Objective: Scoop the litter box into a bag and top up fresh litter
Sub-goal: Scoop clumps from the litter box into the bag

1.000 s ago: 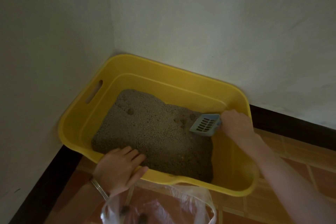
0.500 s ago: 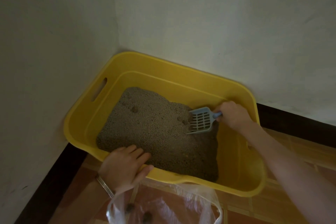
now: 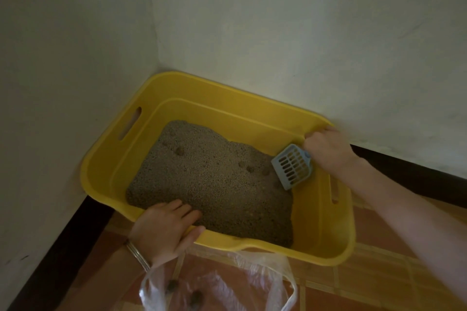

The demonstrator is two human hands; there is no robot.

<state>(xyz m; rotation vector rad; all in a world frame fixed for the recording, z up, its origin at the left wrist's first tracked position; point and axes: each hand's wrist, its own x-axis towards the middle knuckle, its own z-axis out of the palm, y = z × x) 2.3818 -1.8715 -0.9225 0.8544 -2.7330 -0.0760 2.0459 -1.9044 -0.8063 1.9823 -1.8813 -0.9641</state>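
Note:
A yellow litter box point(image 3: 222, 108) sits in the room's corner, holding grey-brown litter point(image 3: 209, 184) with a few small dark clumps. My right hand point(image 3: 326, 149) grips the handle of a light blue slotted scoop point(image 3: 292, 166), held empty and tilted just above the litter at the box's right end. My left hand point(image 3: 164, 230) clasps the near rim, fingers inside the box, and also holds the handle of a clear plastic bag point(image 3: 265, 283). The bag hangs open below the rim with a couple of dark clumps point(image 3: 173, 285) inside.
White walls point(image 3: 278, 20) meet right behind the box, with a black skirting board point(image 3: 404, 171) along their base. The floor point(image 3: 366, 272) is reddish-brown tile with yellow joints. A metal bangle point(image 3: 137, 252) is on my left wrist.
The scoop went down into the litter near the clumps, then rose and pulled back to the right end, empty. My left hand has stayed on the rim.

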